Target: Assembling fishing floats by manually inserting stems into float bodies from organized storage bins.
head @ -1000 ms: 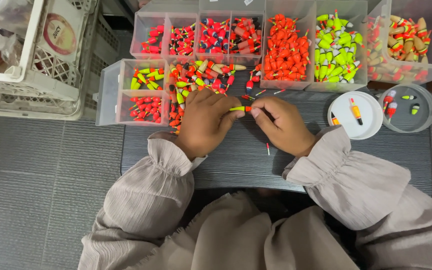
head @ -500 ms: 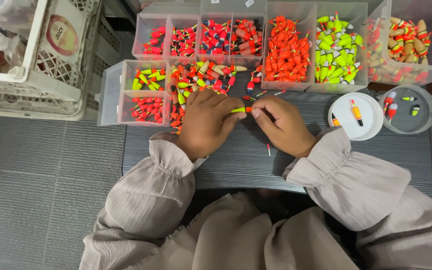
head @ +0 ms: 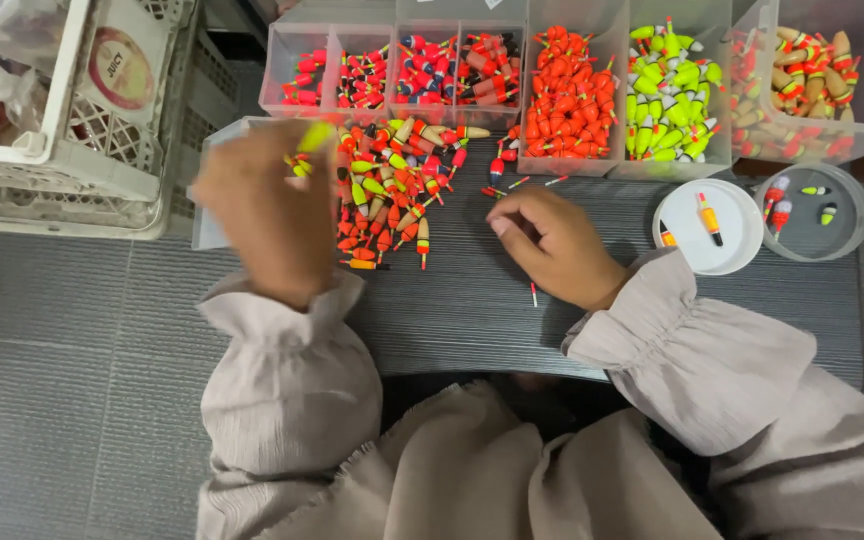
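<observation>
Crates of white plastic [head: 72,150] stand at far left. Next, the blurred left hand [head: 262,215] hovers over a clear tray, fingers pinched on a yellow-green float [head: 314,137]. Loose orange floats [head: 392,190] lie heaped beside it. Farther right, the right hand [head: 552,245] rests on the grey table [head: 472,310], fingers curled, holding nothing visible; a white lid [head: 722,250] follows.

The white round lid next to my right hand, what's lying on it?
On the white round lid lies one small orange and yellow float. A second float pokes out at its left edge; the right sleeve covers the rest of it.
</observation>
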